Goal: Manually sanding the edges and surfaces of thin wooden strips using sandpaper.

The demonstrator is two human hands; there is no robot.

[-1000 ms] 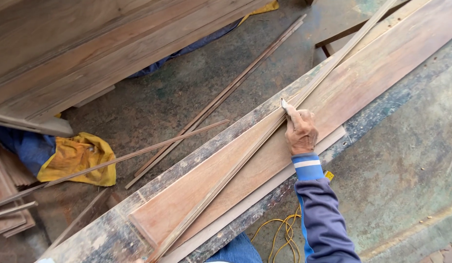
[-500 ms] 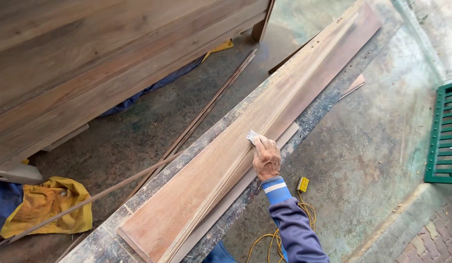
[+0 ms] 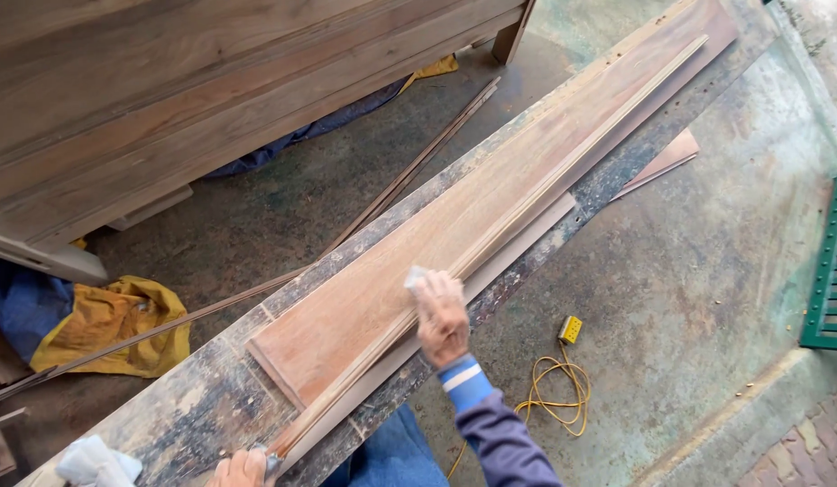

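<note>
1. Reddish-brown wood fills our head view: a long board (image 3: 455,234) lies along a paint-stained workbench (image 3: 193,406), running from lower left to upper right.
2. We press our right hand (image 3: 441,316) down on a thin wooden strip (image 3: 527,203) that rests along the board's near edge; its fingers are curled narrow over a small pale sanding pad (image 3: 416,278).
3. Our left hand (image 3: 241,469) sits at the strip's near end by the bottom edge, fingers closed around that end, though only partly in sight.
4. A white cloth (image 3: 96,462) lies on the bench at lower left.
5. On the floor we see a yellow cord (image 3: 554,392), a yellow rag (image 3: 112,325) and loose thin slats (image 3: 409,171).
</note>
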